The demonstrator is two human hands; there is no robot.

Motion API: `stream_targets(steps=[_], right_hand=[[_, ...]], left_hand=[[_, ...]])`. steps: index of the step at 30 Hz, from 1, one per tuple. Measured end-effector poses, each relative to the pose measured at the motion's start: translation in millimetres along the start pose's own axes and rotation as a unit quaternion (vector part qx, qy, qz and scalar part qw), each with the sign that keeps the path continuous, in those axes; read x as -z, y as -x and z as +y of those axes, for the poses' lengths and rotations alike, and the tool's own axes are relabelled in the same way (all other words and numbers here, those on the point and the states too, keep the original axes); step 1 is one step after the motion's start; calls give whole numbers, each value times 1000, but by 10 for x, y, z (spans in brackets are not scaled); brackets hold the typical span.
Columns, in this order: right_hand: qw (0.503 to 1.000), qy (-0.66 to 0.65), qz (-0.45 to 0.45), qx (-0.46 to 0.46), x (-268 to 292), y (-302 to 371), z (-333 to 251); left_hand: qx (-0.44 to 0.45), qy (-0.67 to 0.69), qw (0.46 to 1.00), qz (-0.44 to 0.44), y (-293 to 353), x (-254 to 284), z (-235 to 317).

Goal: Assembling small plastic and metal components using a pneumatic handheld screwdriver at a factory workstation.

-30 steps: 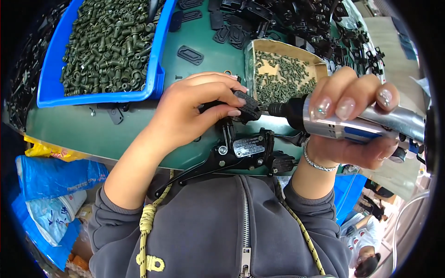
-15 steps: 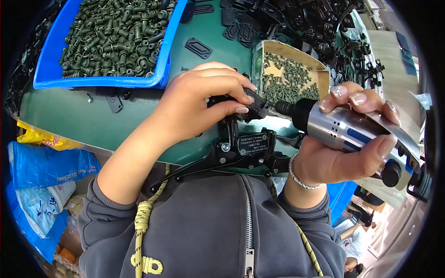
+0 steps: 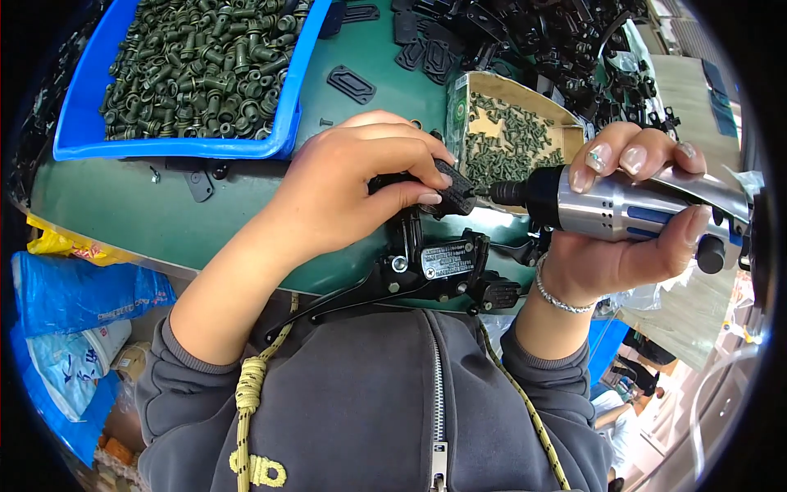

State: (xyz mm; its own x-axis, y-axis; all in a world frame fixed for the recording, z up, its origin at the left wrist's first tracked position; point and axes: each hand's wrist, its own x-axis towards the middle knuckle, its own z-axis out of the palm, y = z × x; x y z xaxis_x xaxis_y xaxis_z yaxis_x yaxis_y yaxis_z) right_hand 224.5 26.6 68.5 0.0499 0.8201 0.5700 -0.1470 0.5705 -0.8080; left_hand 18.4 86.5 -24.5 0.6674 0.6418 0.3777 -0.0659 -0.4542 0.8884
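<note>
My left hand [image 3: 361, 172] is closed, thumb and fingers pinching a black rectangular block-shaped part [image 3: 456, 197]. Its far side is hidden behind my fingers. Just below the block stands a black brake lever assembly [image 3: 447, 261] with a pale label; its long curved lever reaches left along my jacket. Whether block and assembly are joined I cannot tell. My right hand [image 3: 631, 205] wraps round a silver power screwdriver [image 3: 602, 205] with a black nose and blue inlays. Lying almost level, the tool points left, its tip close to the block's right end.
A blue bin [image 3: 287, 123] full of dark green bolts stands at the far left. Beyond my hands is a cardboard box [image 3: 566, 135] of small screws. Flat black plates [image 3: 352, 84] lie on the green table [image 3: 106, 205], and black metal parts [image 3: 566, 49] are heaped at the back right.
My right hand has shifted a little right and up with the screwdriver, which now lies more level. My left hand and the black block have barely moved.
</note>
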Motion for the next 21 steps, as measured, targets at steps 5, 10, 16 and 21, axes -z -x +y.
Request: stream_targets(steps=[5,10,16,21], right_hand=[[998,-9,53,-21,-47,-2,9],[999,2,19,-29,1,-19,22],[998,26,48,-33,-63,-4,66],[997,38,58,-35,-108,-32,73]], left_hand=[[8,40,999,-14,-19,39,-27],[14,59,998,-16,-43,33,-31],[21,68,997,-32,-48,60,6],[26,59,998,-16,-27,19,14]])
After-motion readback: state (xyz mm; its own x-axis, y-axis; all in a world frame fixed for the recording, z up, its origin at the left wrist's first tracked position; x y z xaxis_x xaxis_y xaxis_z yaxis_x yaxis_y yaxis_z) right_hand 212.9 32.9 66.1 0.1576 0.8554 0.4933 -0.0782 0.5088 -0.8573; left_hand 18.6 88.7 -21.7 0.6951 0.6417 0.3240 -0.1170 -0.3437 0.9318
